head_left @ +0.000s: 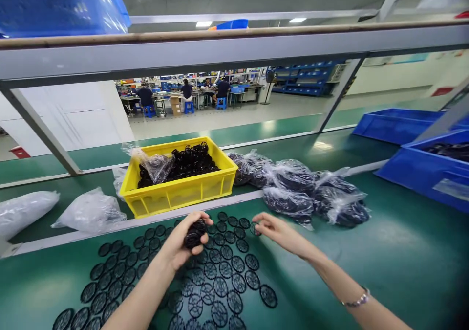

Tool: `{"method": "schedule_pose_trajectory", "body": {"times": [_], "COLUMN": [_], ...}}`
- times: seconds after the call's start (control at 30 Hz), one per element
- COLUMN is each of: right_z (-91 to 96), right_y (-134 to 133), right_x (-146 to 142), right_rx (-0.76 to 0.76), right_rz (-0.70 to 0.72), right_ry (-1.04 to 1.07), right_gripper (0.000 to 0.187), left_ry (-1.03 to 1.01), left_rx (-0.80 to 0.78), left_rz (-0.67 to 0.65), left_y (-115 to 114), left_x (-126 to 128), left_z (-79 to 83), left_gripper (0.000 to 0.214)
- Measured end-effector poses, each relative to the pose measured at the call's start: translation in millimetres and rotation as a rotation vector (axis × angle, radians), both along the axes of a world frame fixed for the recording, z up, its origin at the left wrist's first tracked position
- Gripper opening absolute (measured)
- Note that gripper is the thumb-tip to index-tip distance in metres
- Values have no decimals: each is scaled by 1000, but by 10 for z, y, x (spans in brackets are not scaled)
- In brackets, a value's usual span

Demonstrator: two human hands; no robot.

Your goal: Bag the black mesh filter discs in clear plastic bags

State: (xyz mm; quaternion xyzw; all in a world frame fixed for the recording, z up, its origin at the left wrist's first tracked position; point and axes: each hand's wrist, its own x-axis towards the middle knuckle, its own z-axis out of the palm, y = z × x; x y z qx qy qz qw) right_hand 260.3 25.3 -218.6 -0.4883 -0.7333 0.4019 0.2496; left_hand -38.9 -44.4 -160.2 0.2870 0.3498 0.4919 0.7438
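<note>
While the left hand (179, 244) curls closed around stacked black discs (195, 234), the right hand (269, 226) pinches a single disc (253, 229); loose discs (226, 252) lie between them on the tabletop (311, 281).

Bright ceiling lamps (204, 24) glow at the far side, pale glare patches the green counter (395, 252), far workstations (161, 95) look soft, and wide-angle distortion stretches the edges.

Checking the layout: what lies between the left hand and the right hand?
Round black parts, spread on the green tabletop, as the head view shows.
</note>
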Motion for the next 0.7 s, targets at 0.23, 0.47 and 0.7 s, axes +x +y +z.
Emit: {"method": "schedule_pose_trajectory", "body": {"times": [0.23,0.47,0.7], "right_z": [-293,374,549], "right_y": [-208,-330,-304], "right_x": [9,-261,-303], "right_rx": [311,416,306], "right_rz": [-152,50,214], "right_ry": [-202,-38,9], "right_gripper": [23,26,14], "left_ry": [3,70,57], "left_rx": [-143,-254,-270], "left_rz": [-132,-133,-213], "left_y": [505,603,649], "left_x": [691,1050,1194], "left_z": [-187,-415,-504], "left_gripper": [26,20,15]}}
